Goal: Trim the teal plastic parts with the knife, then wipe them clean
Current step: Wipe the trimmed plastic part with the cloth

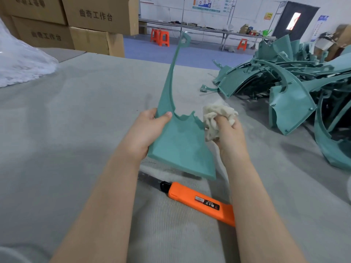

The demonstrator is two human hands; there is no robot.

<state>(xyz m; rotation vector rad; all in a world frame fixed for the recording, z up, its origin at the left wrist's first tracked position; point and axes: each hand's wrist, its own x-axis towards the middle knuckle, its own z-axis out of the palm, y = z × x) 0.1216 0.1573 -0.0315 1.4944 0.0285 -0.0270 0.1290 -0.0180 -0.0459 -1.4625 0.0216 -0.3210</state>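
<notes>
My left hand [147,130] grips the left edge of a teal plastic part [180,145], thumb on its face. The part has a wide flat base and a long thin arm that rises to a small loop at the top. My right hand [228,133] holds a crumpled white cloth [216,118] against the part's right edge. An orange utility knife [201,202] lies on the grey table cover [85,114] below the part, its blade out and pointing left, its rear end hidden under my right forearm.
A tangled heap of teal plastic parts [288,86] fills the table's right side. Clear plastic bagging [20,61] lies at the far left. Stacked cardboard boxes [76,21] stand behind the table. Orange stools [160,37] and a workbench stand on the blue floor beyond.
</notes>
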